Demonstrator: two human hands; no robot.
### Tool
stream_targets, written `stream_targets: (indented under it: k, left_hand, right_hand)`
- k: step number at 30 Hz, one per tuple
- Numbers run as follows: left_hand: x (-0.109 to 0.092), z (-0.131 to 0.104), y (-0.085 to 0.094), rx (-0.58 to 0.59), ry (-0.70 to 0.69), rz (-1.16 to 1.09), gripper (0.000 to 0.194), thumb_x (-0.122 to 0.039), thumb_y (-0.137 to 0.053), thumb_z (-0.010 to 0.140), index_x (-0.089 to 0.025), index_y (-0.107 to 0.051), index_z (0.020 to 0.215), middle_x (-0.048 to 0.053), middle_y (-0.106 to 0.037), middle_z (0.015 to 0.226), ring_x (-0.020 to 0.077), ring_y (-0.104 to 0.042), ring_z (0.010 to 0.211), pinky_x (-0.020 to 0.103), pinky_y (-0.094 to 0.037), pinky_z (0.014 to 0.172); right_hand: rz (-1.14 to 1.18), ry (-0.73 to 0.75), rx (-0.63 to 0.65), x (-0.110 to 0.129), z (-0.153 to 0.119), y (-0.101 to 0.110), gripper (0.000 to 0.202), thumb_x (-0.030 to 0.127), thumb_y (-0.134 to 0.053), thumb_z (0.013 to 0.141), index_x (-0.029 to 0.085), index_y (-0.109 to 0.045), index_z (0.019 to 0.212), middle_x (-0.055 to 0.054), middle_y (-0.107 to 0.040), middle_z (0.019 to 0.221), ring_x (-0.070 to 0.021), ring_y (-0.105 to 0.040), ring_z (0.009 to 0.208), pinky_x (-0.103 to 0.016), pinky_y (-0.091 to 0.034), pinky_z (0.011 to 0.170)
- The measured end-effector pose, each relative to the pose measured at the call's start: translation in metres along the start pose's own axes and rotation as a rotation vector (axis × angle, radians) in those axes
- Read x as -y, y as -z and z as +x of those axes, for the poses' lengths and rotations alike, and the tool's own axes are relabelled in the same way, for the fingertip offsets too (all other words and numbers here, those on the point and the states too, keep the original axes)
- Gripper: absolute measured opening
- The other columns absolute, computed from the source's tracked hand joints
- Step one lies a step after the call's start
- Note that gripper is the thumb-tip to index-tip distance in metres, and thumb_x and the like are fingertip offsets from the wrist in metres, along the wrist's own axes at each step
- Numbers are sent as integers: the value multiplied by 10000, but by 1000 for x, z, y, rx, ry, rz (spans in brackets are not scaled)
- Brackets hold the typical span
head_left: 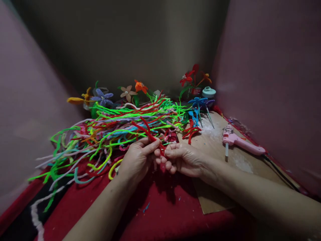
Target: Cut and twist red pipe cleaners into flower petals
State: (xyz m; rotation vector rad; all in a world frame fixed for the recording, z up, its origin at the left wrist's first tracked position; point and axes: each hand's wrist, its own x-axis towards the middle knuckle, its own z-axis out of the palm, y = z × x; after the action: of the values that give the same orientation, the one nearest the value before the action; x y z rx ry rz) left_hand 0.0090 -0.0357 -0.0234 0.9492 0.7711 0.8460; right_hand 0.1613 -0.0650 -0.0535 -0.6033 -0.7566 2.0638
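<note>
Pinching a red pipe cleaner (147, 131), both hands meet at centre of the head view, above the red cloth (163, 211). Left hand (136, 160): fingers closed on the fuzzy stem. Right hand (182, 159): fingers closed on its lower end. The stem is thin, bent, forking upward-left over a pile of mixed-colour pipe cleaners (112, 130). Finished flowers (130, 92) stand behind. A pink glue gun (242, 142) lies on cardboard (220, 187), right.
</note>
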Motion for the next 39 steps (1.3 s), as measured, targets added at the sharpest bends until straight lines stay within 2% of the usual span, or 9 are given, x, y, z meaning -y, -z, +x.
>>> stream_targets:
  k: [4,8,14,20,26,31,33,36,39]
  left_hand:
    - [-1,0,-3,-60,-29,-29,151,-195,-696,717,-137,-559,745,-56,-535,493,74,-517,381,177,-438,380]
    - [-2,-1,-5,-70,-27,-32,178,-204,-723,689,-141,-568,749,-52,-546,501,84,-551,414,170,-452,399]
    - [-3,-4,-7,-112,-73,56,178,-256,-717,690,-151,-577,723,-42,-556,508,96,-544,424,199,-461,417]
    - [-7,-10,-11,-240,-200,300,182,-265,-689,708,-140,-582,629,-48,-497,421,44,-422,354,142,-328,361]
    - [-6,-11,-9,-224,-175,309,203,-296,-665,726,-146,-575,624,-42,-507,424,44,-401,343,151,-302,357]
    - [-3,-11,-9,-214,-275,355,143,-276,-673,717,-153,-607,691,-37,-547,492,57,-446,387,163,-350,388]
    - [-4,-11,-10,-197,-236,378,150,-279,-689,703,-149,-614,702,-46,-526,474,49,-415,375,157,-319,374]
    - [-5,-11,-9,-124,-85,403,195,-310,-711,679,-135,-628,706,-44,-502,444,48,-384,351,161,-280,348]
    - [-7,-10,-7,-87,-55,370,188,-306,-701,692,-136,-625,709,-38,-510,454,55,-406,363,164,-306,361]
  right_hand:
    - [37,31,-90,-2,1,-3,35,94,-592,760,85,-585,793,-31,-616,649,-68,-561,470,-158,-412,423]
    - [52,52,-183,-3,0,-6,124,103,-643,731,120,-538,794,-12,-613,640,-66,-545,453,-163,-386,415]
    - [53,89,-183,-3,-1,-6,211,108,-693,674,141,-506,767,-8,-632,645,-72,-566,467,-168,-413,436]
    - [-28,161,-193,-6,-2,-6,300,172,-768,613,146,-490,721,-26,-664,607,-102,-589,446,-189,-452,418]
    - [-98,156,-212,-6,-4,-11,247,149,-752,625,124,-562,779,-20,-669,632,-95,-589,442,-190,-471,409]
    - [-167,122,-193,-4,-3,-11,185,180,-742,631,73,-636,738,-40,-656,629,-81,-571,432,-184,-455,401]
    - [-157,134,-217,-4,-3,-10,184,188,-753,615,85,-626,700,-21,-632,567,-89,-567,423,-186,-443,391]
    - [-154,145,-243,-5,-3,-9,197,201,-764,607,92,-623,690,-18,-627,553,-98,-576,437,-186,-436,393]
    - [-152,138,-187,-4,-3,-6,178,201,-743,647,77,-632,707,-39,-643,605,-95,-584,460,-186,-447,417]
